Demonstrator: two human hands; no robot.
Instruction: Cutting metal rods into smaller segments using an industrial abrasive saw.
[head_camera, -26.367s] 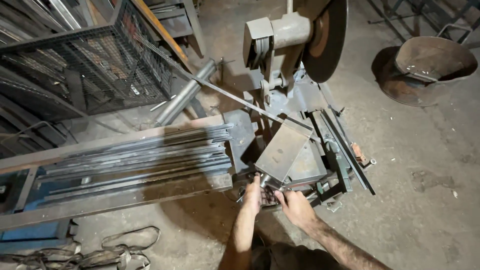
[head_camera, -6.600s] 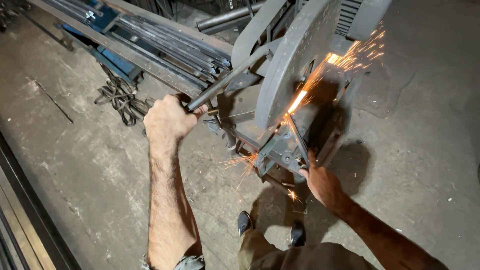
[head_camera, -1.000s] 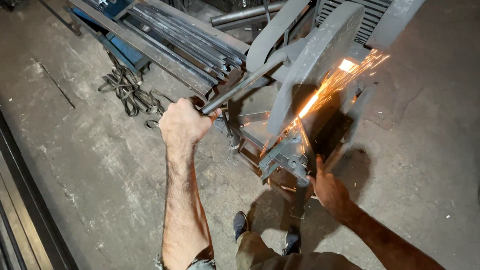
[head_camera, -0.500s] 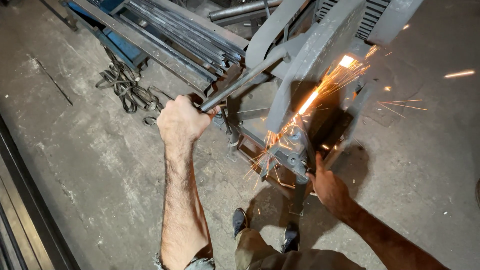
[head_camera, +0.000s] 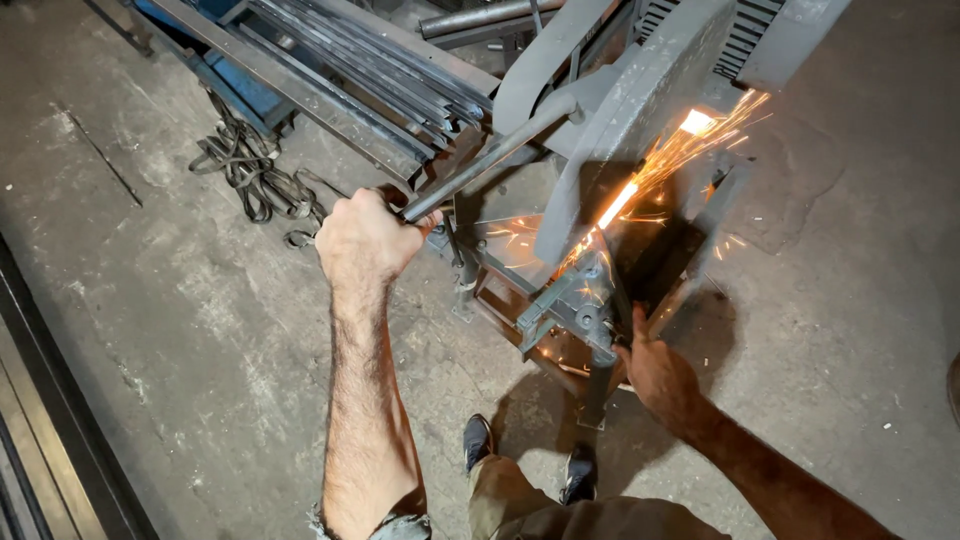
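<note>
Your left hand (head_camera: 362, 240) is closed in a full fist around the end of the long steel lever (head_camera: 490, 160) of the cut-off saw (head_camera: 640, 110), which runs up and to the right to the saw's head. The head is tipped down, the grey blade guard (head_camera: 625, 130) low over the workpiece. Your right hand (head_camera: 655, 375) sits lower right, fingers curled against the vise (head_camera: 575, 305) at the front of the saw stand; whether it grips a handle there or only steadies the clamp cannot be told, since the thumb side is hidden. A stream of orange sparks (head_camera: 660, 170) shoots up and right from beneath the guard, and smaller sparks scatter over the stand, so the blade looks to be in the metal and the cut partway through; the piece being cut lies hidden under the guard, clamped in the vise, and no severed end shows. To the upper left a stack of long steel bars (head_camera: 370, 70) rests on a rack, with a tangle of dark strap (head_camera: 250, 170) on the concrete floor (head_camera: 150, 300) beside it. Your shoes (head_camera: 525, 460) stand just before the stand.
</note>
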